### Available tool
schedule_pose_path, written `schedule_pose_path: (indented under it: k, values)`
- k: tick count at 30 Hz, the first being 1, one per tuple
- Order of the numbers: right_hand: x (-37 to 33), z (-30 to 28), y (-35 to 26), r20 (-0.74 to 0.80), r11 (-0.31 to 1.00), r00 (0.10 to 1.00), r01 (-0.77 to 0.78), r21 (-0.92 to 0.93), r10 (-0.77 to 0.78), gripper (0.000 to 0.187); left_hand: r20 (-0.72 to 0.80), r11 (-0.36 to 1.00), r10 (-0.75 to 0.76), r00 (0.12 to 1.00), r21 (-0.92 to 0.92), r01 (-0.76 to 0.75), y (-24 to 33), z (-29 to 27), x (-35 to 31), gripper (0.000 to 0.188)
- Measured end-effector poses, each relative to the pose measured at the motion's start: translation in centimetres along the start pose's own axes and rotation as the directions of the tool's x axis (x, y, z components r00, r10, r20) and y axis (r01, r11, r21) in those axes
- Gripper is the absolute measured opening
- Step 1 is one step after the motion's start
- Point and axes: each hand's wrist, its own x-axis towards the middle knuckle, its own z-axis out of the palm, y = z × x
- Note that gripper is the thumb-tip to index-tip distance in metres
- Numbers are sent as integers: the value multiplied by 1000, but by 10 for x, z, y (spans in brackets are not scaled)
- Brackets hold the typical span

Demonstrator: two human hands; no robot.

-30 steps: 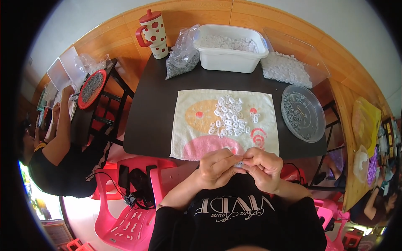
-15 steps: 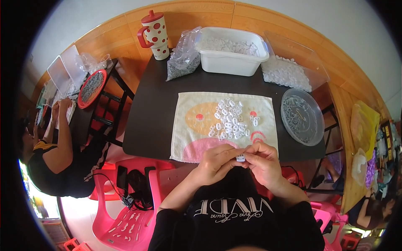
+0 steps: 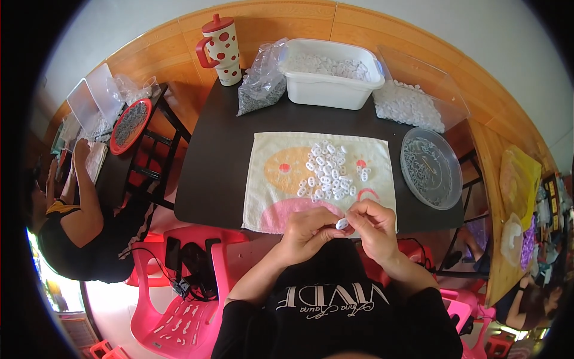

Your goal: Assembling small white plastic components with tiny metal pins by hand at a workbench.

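Both bare hands meet over the near edge of a cream cloth towel with orange and pink printed patches [image 3: 260,149], which lies on a dark, round-cornered table [image 3: 206,161]. The left hand [image 3: 308,233] is closed, pinching a small white oval plastic piece [image 3: 341,224] between thumb and fingers; the piece sits between the two hands, tilted. The right hand [image 3: 373,230] is narrowed, thumb and fingertips drawn together at the right end of the piece; cannot tell whether it grips anything. Beyond them on the towel, a loose pile of similar white oval pieces with dark marks [image 3: 327,170], a few lying apart to the right. Along the table's far side, left to right: a cream tumbler with red spots, red lid and red handle [image 3: 227,57], a clear plastic bag of grey bits [image 3: 260,87], a white rectangular plastic tub of white pieces [image 3: 329,90], and a heap of white pieces in clear plastic [image 3: 406,107]. Right of the towel, a round translucent dish [image 3: 447,176] holds small grey bits. At left, another person in black [image 3: 75,233] sits near a red tray of grey bits [image 3: 117,149].
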Motion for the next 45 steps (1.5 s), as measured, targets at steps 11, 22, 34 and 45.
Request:
schedule_pose_path:
  k: [11, 22, 34, 45]
  values:
    - [5, -1, -1, 36, 973, 979, -204, 110, 201, 10, -5, 896, -292, 956, -351, 271, -4, 5, -8, 5]
    - [8, 2, -2, 83, 977, 980, -190, 96, 182, 14, -84, 987, -45, 995, 148, 58, -2, 5, -4, 22]
    - [-2, 8, 11, 106, 998, 994, -31, -59, 38, 25, -117, 865, 297, 948, 453, -215, -14, 12, -7, 30]
    - [-6, 7, 28, 91, 968, 983, 175, -181, -161, 31, -145, 913, 101, 984, 407, -34, 3, 11, -3, 25]
